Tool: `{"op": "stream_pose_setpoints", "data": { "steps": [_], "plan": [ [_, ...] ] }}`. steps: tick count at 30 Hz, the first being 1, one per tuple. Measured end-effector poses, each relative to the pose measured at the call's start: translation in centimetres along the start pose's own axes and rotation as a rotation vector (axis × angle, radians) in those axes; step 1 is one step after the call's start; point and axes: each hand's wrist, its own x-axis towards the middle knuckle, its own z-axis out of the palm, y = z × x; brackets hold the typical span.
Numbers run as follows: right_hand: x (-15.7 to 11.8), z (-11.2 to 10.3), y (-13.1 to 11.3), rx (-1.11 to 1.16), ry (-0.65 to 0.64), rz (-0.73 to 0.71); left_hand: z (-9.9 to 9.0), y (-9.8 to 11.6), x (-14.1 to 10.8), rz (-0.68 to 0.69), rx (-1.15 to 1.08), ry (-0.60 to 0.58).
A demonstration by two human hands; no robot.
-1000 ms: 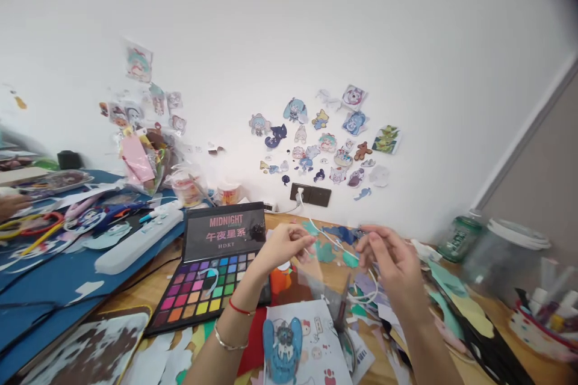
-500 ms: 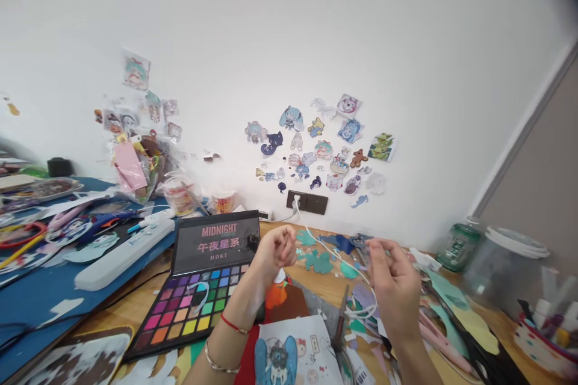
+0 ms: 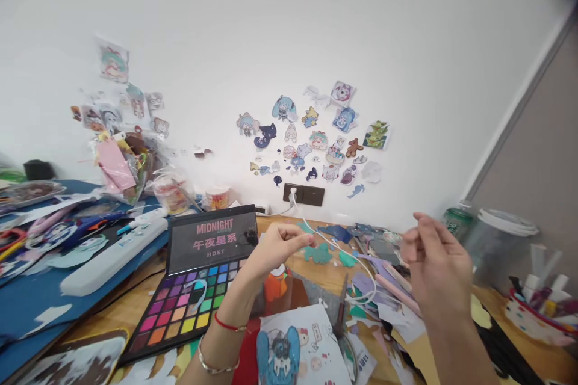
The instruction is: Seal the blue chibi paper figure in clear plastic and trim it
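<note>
In the middle of the frame the left hand (image 3: 282, 248) is raised over the desk with thumb and fingertips brought close together; whether anything thin is pinched there I cannot tell. The right hand (image 3: 436, 261), right of centre and somewhat blurred, has its fingers curled in toward the thumb, and again I cannot tell if they hold something. Between the hands, on the bare wood, lies a teal cut-out scrap (image 3: 318, 254), which looks flat, very light and limp; it would probably crease or tear if pulled, so a gentle pinch on an outer edge seems best. The white charging cable (image 3: 375, 289), looping near it toward the right hand, looks flexible and smooth, easy to take anywhere along its loose bend. At bottom centre, the blue-haired cartoon figure (image 3: 266, 354) rests on a white printed sheet (image 3: 327, 337); its surface looks glossy and slightly raised, so likely light but a bit slippery, and it is best held by its two side locks, leaving the middle detail untouched. The sheet itself should be thin and quick to wrinkle, better lifted by a free corner at its right side.
</note>
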Motion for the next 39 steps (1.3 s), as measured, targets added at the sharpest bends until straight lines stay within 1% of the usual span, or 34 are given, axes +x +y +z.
{"op": "stream_pose_setpoints", "data": {
  "steps": [2,3,6,8,9,10,13,14,15,16,19,20,21,22,24,26,27,28,30,31,33,35,36,39],
  "plan": [
    [-0.1,0.2,0.3,-0.140,-0.074,0.025,0.3,0.2,-0.1,0.014,0.023,-0.009],
    [-0.4,0.6,0.6,-0.209,-0.138,0.041,0.5,0.2,-0.2,0.020,0.029,-0.015],
    [-1.8,2.0,1.7,-0.310,-0.408,0.117,1.0,0.2,-0.1,0.034,0.024,-0.001],
    [-2.4,2.6,2.3,-0.321,-0.552,0.190,1.0,0.1,0.1,0.043,0.000,0.061],
    [-2.5,2.7,2.5,-0.327,-0.579,0.211,0.9,-0.1,0.2,0.044,-0.019,0.109],
    [-2.4,2.6,2.6,-0.331,-0.576,0.214,0.6,-0.2,0.4,0.044,-0.043,0.163],
    [-1.7,1.9,2.1,-0.352,-0.531,0.188,-0.2,-0.4,0.7,0.038,-0.153,0.322],
    [-1.5,1.6,1.8,-0.376,-0.561,0.197,-0.4,-0.4,0.7,0.035,-0.202,0.353],
    [-1.3,1.3,1.3,-0.405,-0.631,0.219,-0.7,-0.3,0.8,0.029,-0.255,0.367],
    [-1.2,1.0,0.8,-0.432,-0.747,0.258,-0.9,-0.2,0.8,0.019,-0.310,0.362],
    [-1.7,0.4,-0.5,-0.472,-1.238,0.418,-1.5,0.2,0.9,-0.031,-0.465,0.288],
    [-2.1,0.4,-0.7,-0.485,-1.381,0.460,-1.6,0.3,0.9,-0.048,-0.508,0.268],
    [-2.7,0.3,-0.6,-0.505,-1.488,0.492,-1.8,0.4,1.0,-0.062,-0.547,0.256],
    [-3.3,0.2,-0.3,-0.538,-1.560,0.510,-1.9,0.5,1.0,-0.071,-0.582,0.253],
    [-4.7,0.1,1.2,-0.621,-1.628,0.520,-2.1,0.5,0.9,-0.075,-0.639,0.266],
    [-6.3,-0.1,3.2,-0.733,-1.709,0.497,-2.1,0.6,0.8,-0.068,-0.672,0.297],
    [-7.0,-0.2,4.2,-0.830,-1.738,0.460,-2.1,0.6,0.8,-0.064,-0.679,0.313],
    [-7.7,-0.2,5.0,-0.938,-1.726,0.386,-2.0,0.6,0.7,-0.061,-0.678,0.327],
    [-9.0,0.1,6.1,-1.109,-1.624,0.225,-1.9,0.6,0.6,-0.058,-0.657,0.340],
    [-9.5,0.3,6.4,-1.132,-1.572,0.154,-1.8,0.7,0.6,-0.059,-0.637,0.338],
    [-10.2,1.1,6.5,-1.042,-1.523,0.090,-1.6,0.8,0.5,-0.061,-0.582,0.318],
    [-10.4,1.8,6.3,-0.872,-1.461,0.117,-1.5,1.1,0.2,-0.055,-0.513,0.277],
    [-10.3,2.0,6.1,-0.788,-1.386,0.154,-1.5,1.3,0.0,-0.046,-0.474,0.252],
    [-9.4,2.6,5.2,-0.482,-1.082,0.278,-1.6,2.0,-0.7,0.002,-0.349,0.182]
  ]
}}
